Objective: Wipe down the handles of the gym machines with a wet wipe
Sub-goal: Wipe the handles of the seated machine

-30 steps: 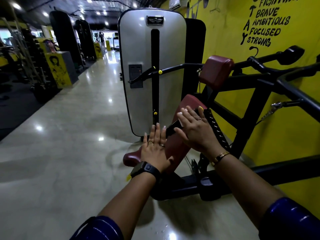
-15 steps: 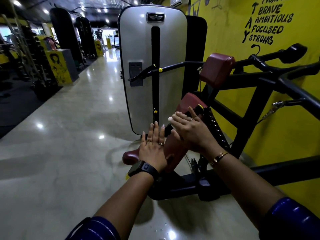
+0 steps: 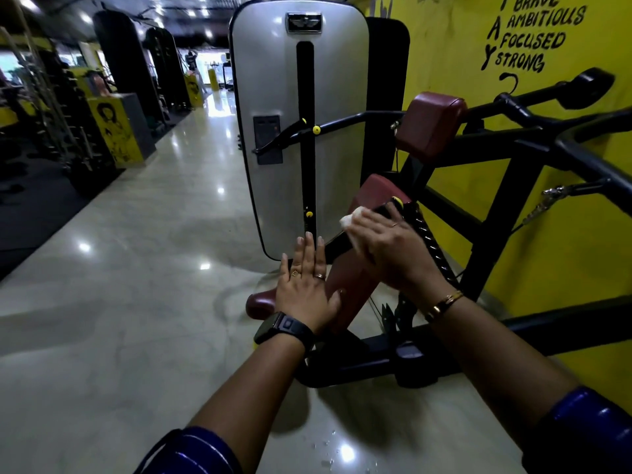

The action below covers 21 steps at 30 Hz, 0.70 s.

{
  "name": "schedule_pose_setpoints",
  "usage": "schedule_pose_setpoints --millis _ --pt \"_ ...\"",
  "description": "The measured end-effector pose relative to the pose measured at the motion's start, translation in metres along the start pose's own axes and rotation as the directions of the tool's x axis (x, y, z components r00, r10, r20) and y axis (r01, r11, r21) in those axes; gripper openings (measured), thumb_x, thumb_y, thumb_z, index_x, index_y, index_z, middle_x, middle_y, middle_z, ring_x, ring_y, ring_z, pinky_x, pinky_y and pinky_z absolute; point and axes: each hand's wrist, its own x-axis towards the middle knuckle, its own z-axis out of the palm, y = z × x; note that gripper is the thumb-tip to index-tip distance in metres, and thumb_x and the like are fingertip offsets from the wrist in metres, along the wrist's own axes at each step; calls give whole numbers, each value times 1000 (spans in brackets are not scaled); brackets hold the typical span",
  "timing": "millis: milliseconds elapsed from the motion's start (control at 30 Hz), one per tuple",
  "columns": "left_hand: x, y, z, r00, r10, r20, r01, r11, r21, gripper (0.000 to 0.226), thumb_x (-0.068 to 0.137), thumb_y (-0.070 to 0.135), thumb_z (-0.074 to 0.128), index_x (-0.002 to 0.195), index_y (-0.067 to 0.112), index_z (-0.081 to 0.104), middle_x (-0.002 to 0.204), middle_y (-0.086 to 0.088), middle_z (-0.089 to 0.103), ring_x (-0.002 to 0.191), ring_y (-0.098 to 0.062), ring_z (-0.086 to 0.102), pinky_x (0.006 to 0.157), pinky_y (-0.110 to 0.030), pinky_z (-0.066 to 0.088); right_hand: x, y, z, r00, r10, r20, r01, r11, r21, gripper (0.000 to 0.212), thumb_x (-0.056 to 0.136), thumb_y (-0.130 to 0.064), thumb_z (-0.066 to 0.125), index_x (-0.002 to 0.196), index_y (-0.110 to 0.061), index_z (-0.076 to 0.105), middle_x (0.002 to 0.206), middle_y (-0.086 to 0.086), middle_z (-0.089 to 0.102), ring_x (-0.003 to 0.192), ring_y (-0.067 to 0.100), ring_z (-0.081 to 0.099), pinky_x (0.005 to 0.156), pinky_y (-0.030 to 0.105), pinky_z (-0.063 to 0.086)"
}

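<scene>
My right hand [image 3: 390,248] presses a white wet wipe [image 3: 349,223] against a short black handle [image 3: 384,210] with a yellow end cap, beside the maroon seat pad [image 3: 352,278] of a black-framed gym machine. The wipe shows under and beyond my fingertips. My left hand [image 3: 306,287] lies flat, fingers together, on the maroon pad's lower left side and holds nothing. A long black lever handle [image 3: 284,138] with yellow knobs crosses the silver weight-stack cover [image 3: 273,97]. Another black grip [image 3: 584,87] sticks out at the upper right.
A yellow wall [image 3: 564,234] with black lettering runs close on the right. The machine's black frame bars [image 3: 492,213] and base [image 3: 376,367] lie ahead and right. A polished floor aisle [image 3: 119,268] stretches left, lined with dark machines and a yellow-faced stand [image 3: 116,131].
My right hand has slid up along the handle toward its yellow cap, and the wipe now shows at my fingertips. My left hand stays flat on the pad.
</scene>
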Motion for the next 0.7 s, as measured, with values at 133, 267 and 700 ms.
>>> schedule_pose_setpoints --millis 133,267,700 --pt "-1 0 -1 1000 0 6 0 1000 -12 98 95 59 34 145 9 -33 152 -10 -40 141 -22 -34 121 -47 -5 7 4 -2 980 198 -10 -198 977 -75 43 89 -27 42 121 -8 64 128 13 62 125 27 54 117 48 16" --pt "0 -1 -1 1000 -2 21 2 1000 -18 103 94 59 38 134 11 -44 150 -10 -43 135 -20 -40 120 -48 -5 9 -21 4 980 -69 188 87 992 -92 53 92 -30 26 125 -9 62 131 13 60 128 28 52 116 44 16" --pt "0 -1 -4 999 -10 37 12 999 -44 106 93 60 42 132 13 -45 151 -10 -42 140 -22 -35 120 -50 -5 8 -26 5 963 -177 201 200 975 -97 51 91 -29 30 123 -9 65 126 9 64 121 25 58 110 43 28"
